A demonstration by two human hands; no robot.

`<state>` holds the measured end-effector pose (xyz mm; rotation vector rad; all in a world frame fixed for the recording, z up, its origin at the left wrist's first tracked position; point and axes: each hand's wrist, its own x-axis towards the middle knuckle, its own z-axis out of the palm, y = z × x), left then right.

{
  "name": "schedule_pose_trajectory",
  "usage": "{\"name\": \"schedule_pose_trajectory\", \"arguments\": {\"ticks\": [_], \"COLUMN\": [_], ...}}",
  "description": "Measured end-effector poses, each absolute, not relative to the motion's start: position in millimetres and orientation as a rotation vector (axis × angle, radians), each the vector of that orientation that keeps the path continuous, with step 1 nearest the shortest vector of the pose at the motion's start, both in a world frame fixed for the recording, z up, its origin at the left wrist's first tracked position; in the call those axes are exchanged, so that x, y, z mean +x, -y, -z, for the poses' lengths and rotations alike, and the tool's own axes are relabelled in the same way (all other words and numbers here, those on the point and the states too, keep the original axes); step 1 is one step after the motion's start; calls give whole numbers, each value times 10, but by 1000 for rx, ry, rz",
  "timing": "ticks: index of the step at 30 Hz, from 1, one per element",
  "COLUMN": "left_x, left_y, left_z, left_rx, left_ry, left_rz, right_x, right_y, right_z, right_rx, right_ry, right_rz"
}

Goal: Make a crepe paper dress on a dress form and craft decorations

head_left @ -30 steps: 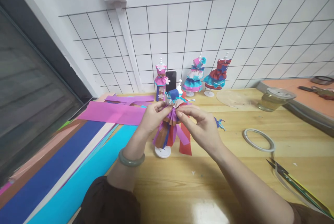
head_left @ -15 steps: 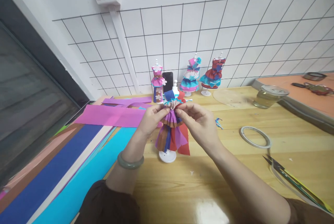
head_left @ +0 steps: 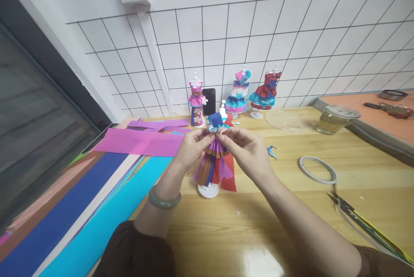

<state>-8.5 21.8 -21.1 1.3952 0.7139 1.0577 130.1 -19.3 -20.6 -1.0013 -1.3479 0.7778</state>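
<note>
with a narrow grip, the left hand (head_left: 193,147) and the right hand (head_left: 250,152) are pinching one pleated paper dress (head_left: 216,147) on its mannequin (head_left: 223,111), seemingly keeping the folds gathered. one white base (head_left: 208,191) is resting on the table (head_left: 207,229), likely steadying it. three other dressed mannequins (head_left: 237,98) and one phone (head_left: 209,101) are standing behind; one tape roll (head_left: 333,174) and one pair of scissors (head_left: 355,215) are lying rightward, perhaps for easy reach.

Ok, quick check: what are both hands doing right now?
Left hand: closed, thumb and fingers pinching the small dress at its waist.
Right hand: closed, pinching that waist from the other side.
</note>
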Motion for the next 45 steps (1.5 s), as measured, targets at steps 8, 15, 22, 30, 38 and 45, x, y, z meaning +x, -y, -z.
{"name": "schedule_pose_trajectory", "arguments": {"ticks": [8, 15, 22, 30, 38, 45], "left_x": [-89, -66, -71, -66, -65, -57], "left_y": [-211, -213, -198, -219, -180, -146], "left_z": [208, 208, 217, 251, 213, 157], "left_rx": [1398, 1360, 1279, 1328, 1442, 1305], "left_ry": [-695, -701, -674, -708, -749, -658], "left_rz": [-1073, -1143, -1130, -1182, -1223, -1132], "right_x": [1327, 1342, 1388, 1350, 1328, 1367], "right_y": [202, 180, 138, 152, 172, 164], "right_z": [175, 133, 178, 148, 141, 130], "right_rx": [-999, -998, -890, -964, -1086, -1000], "right_ry": [1315, 1268, 1300, 1273, 1336, 1282], "right_rz": [-871, -951, -995, -963, -895, -1033]}}
